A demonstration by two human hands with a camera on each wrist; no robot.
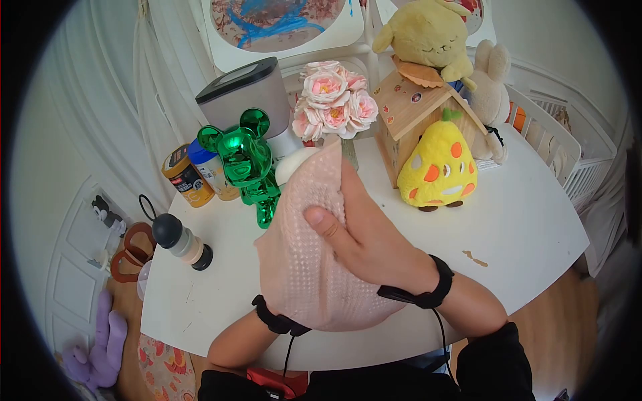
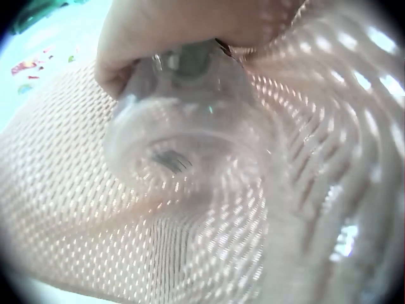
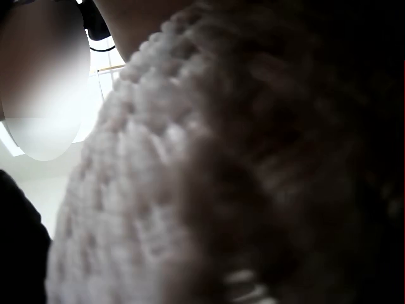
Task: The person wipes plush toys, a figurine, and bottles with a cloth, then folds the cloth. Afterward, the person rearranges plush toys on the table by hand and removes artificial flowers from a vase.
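Note:
A pale pink cloth (image 1: 301,240) with a bumpy waffle weave hangs in front of me above the near part of the table. My right hand (image 1: 374,247) grips it from the right, thumb laid over the near face and the other fingers hidden behind. The cloth covers my left hand in the head view; only the forearm and wrist strap show. In the left wrist view, the left hand (image 2: 183,25) curls its fingers round a clear, rounded vessel (image 2: 190,120), with the cloth (image 2: 69,164) around it. Dark, blurred cloth (image 3: 139,171) fills most of the right wrist view.
On the white table (image 1: 528,220) stand a shiny green bear figure (image 1: 244,160), two cans, a black-capped bottle (image 1: 180,240) and a grey box (image 1: 241,93). Pink flowers (image 1: 334,100), a wooden house (image 1: 394,127) and a yellow plush pear (image 1: 438,167) are farther back.

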